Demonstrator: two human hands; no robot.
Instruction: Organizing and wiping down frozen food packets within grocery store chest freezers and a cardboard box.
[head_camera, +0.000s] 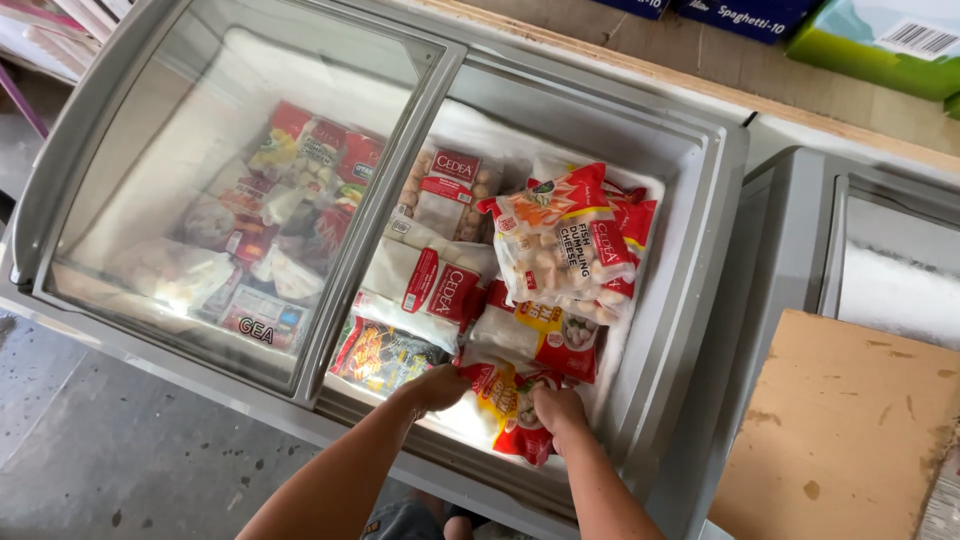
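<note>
You are reaching both arms into the open side of the chest freezer (700, 300). Your left hand (437, 386) is curling its fingers over the left edge of a red and yellow frozen-food bag (505, 400), which is lying at the near end of the freezer, just inside its front wall. Your right hand (557, 408) is closing on the same bag's right side, fingers bent around it. Beyond that bag, deeper in the freezer, more red and white packs (560, 245) are piling against the far wall. Left of the bag, the sliding glass lid (200, 130) is covering other packets. Right of the freezer, a brown cardboard sheet (840, 430) is lying on a second freezer.
</note>
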